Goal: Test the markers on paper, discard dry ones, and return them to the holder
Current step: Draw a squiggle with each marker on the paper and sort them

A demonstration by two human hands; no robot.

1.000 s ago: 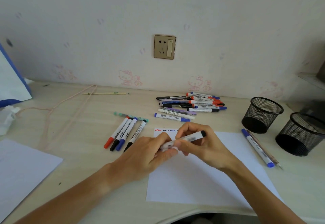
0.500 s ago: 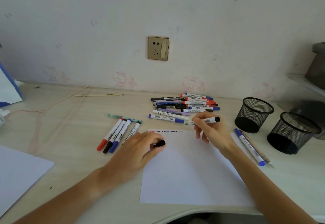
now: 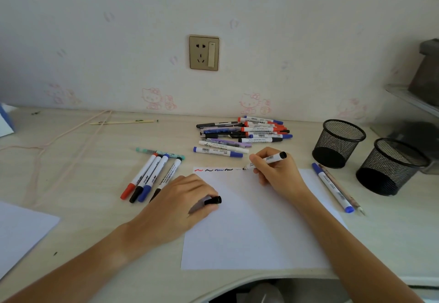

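Observation:
My right hand (image 3: 276, 172) grips an uncapped white marker (image 3: 266, 160) with a black end, its tip touching the top edge of the white paper (image 3: 251, 226). Several short squiggles (image 3: 213, 170) in red, black and blue run along that edge, left of the tip. My left hand (image 3: 180, 205) rests on the paper's left side and pinches the black cap (image 3: 213, 200). A pile of markers (image 3: 244, 134) lies behind the paper. Several markers (image 3: 152, 174) lie in a row to the left. Two black mesh holders (image 3: 338, 143) (image 3: 392, 167) stand at the right.
A blue-capped marker (image 3: 332, 187) and a thin pen (image 3: 342, 191) lie right of the paper, near the holders. Another white sheet (image 3: 21, 231) sits at the front left. A pale cord (image 3: 71, 141) and a thin stick (image 3: 123, 121) lie at the back left.
I pulled the cap off the marker; my left hand moved down-left with the cap, and my right hand carried the marker to the paper's top edge, tip now touching down.

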